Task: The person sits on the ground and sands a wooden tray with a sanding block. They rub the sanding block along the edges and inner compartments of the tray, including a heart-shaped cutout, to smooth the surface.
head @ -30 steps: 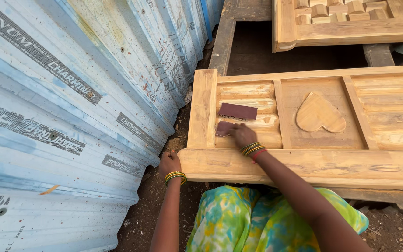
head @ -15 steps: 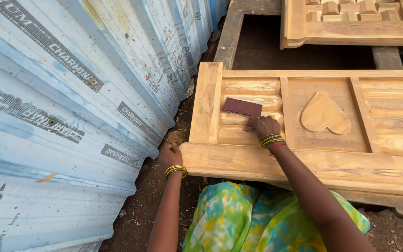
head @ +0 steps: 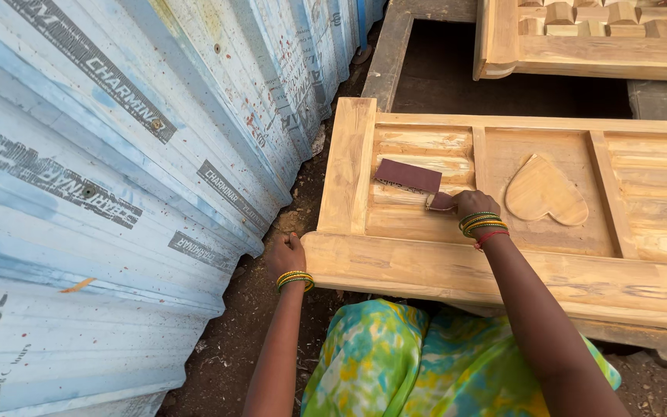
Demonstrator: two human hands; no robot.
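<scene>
To my left leans a wall of corrugated metal sheets (head: pixel 117 193), ribbed and blue-grey, close against the work; my left hand (head: pixel 285 255) curls over the near left corner of the pale wooden door panel (head: pixel 441 270), fingers closed on its edge; my right arm reaches forward, my right hand (head: pixel 468 205) pinching a folded piece of maroon sandpaper (head: pixel 410 179) flat on the ridged recessed section; just right of it sits a raised, smooth heart carving (head: pixel 543 193); another carved panel (head: pixel 588 38) lies beyond.
</scene>
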